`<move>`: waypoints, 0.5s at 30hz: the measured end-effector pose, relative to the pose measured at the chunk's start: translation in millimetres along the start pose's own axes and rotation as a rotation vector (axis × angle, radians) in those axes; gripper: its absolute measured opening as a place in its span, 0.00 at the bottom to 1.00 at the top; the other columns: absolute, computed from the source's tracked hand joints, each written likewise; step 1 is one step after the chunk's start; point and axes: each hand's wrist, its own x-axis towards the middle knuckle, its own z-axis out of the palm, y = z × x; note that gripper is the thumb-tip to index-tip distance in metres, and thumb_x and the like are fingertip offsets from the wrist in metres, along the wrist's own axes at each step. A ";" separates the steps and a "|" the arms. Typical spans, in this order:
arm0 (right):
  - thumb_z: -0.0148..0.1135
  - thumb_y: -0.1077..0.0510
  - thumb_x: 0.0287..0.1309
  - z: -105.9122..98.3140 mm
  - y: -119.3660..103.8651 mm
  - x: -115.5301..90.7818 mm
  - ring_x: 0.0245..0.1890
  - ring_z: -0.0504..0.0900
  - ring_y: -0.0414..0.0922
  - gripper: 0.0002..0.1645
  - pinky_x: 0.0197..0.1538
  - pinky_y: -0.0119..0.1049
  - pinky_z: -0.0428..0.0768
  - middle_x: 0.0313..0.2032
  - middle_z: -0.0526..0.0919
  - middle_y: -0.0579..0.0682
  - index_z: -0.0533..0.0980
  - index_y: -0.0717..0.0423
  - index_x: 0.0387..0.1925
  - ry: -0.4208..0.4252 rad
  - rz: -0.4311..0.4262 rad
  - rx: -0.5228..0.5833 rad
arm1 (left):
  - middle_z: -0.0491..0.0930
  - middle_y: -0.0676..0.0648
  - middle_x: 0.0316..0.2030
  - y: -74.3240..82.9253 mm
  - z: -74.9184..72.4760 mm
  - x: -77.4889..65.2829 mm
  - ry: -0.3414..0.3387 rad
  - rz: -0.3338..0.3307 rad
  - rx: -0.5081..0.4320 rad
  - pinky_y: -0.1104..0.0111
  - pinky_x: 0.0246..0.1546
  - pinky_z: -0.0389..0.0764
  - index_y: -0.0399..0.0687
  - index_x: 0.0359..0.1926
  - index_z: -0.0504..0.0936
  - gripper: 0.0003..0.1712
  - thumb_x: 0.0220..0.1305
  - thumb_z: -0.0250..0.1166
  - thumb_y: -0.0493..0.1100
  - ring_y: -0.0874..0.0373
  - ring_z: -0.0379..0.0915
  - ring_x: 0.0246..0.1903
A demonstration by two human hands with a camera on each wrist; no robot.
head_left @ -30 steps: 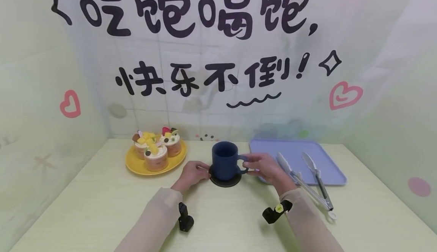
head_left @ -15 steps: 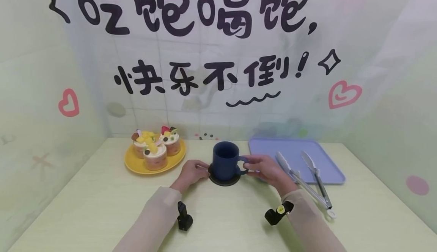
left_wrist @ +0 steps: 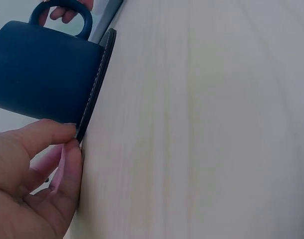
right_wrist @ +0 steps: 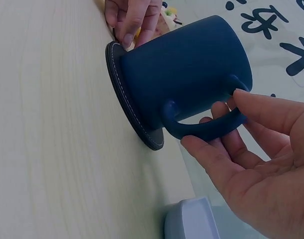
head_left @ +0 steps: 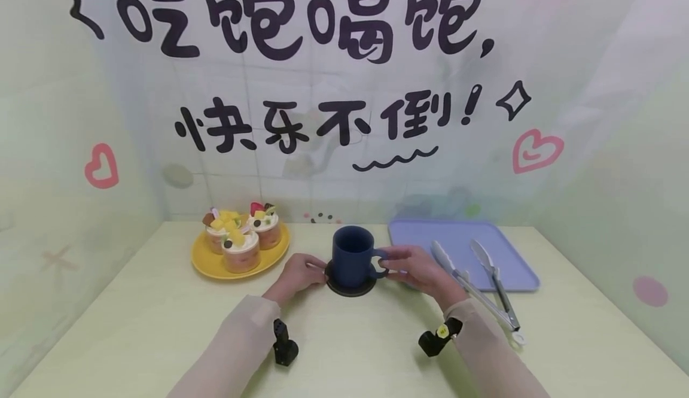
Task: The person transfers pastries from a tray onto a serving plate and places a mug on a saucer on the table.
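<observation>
A dark blue mug [head_left: 352, 257] stands upright on a round black coaster [head_left: 351, 292] at the middle of the table. Its handle [right_wrist: 207, 130] points to the right, and my right hand [head_left: 417, 268] grips it with thumb and fingers. From the other side my left hand [head_left: 296, 275] pinches the coaster's left edge between thumb and fingers. In the left wrist view, the thumb and fingers [left_wrist: 67, 159] meet at the coaster's rim, close to the mug's base. White stitching runs round the coaster [right_wrist: 123, 94] in the right wrist view.
On the left, a yellow plate [head_left: 201, 261] bears several dessert cups [head_left: 240, 254] topped with cream and fruit. A lavender tray [head_left: 517, 266] lies at the right, with metal tongs [head_left: 497, 284] resting across its front edge. A printed cloth wall [head_left: 339, 188] closes the back.
The whole head view has shifted slightly. Both hands keep their hold, and the mug and coaster show no clear movement on the table.
</observation>
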 end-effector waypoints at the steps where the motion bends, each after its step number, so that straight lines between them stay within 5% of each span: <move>1: 0.54 0.71 0.57 -0.6 -0.7 -0.1 0.43 0.76 0.47 0.22 0.54 0.48 0.73 0.40 0.78 0.52 0.69 0.75 0.53 0.002 -0.001 -0.016 | 0.81 0.46 0.23 -0.2 -0.3 0.1 -0.004 0.000 -0.004 0.71 0.25 0.78 0.33 0.37 0.82 0.14 0.44 0.67 0.30 0.61 0.74 0.21; 6: 0.56 0.68 0.57 -8.8 -7.7 -1.0 0.45 0.76 0.46 0.25 0.55 0.49 0.72 0.48 0.77 0.57 0.67 0.75 0.56 0.033 -0.027 -0.132 | 0.80 0.45 0.22 1.6 -3.8 -1.6 -0.033 0.017 -0.013 0.70 0.23 0.79 0.32 0.37 0.82 0.13 0.46 0.67 0.31 0.61 0.74 0.20; 15: 0.56 0.64 0.58 -33.8 -26.8 -5.2 0.57 0.67 0.60 0.28 0.58 0.51 0.68 0.56 0.70 0.63 0.65 0.69 0.60 0.081 -0.032 -0.251 | 0.80 0.47 0.24 11.5 -20.3 -13.6 -0.100 0.022 0.089 0.67 0.29 0.80 0.33 0.43 0.80 0.15 0.53 0.65 0.35 0.58 0.75 0.24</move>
